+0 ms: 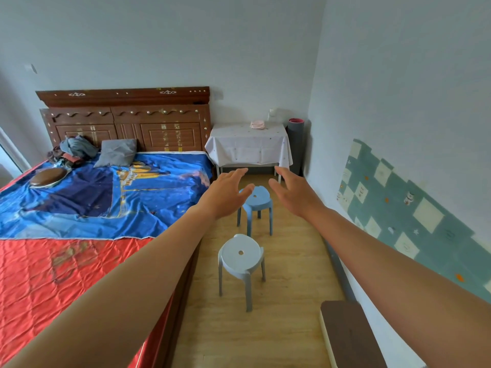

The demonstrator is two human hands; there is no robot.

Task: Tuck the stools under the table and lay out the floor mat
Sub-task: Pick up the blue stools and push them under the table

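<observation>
Two plastic stools stand in the narrow aisle between the bed and the right wall. The pale grey stool [241, 257] is nearer to me; the blue stool [257, 201] stands beyond it, short of the small table [248, 143] with a white cloth. A rolled grey mat [295, 144] with a pink inside leans upright in the corner right of the table. My left hand [228, 191] and my right hand [291, 191] are stretched out in the air, fingers spread, either side of the blue stool's top. Neither hand touches anything.
A wide bed [93, 221] with blue and red covers fills the left side up to a wooden headboard [127, 120]. A folded pink cloth [257, 125] lies on the table. A brown-topped bench [348, 333] sits at the lower right against the wall. Wooden floor [292, 261] runs between.
</observation>
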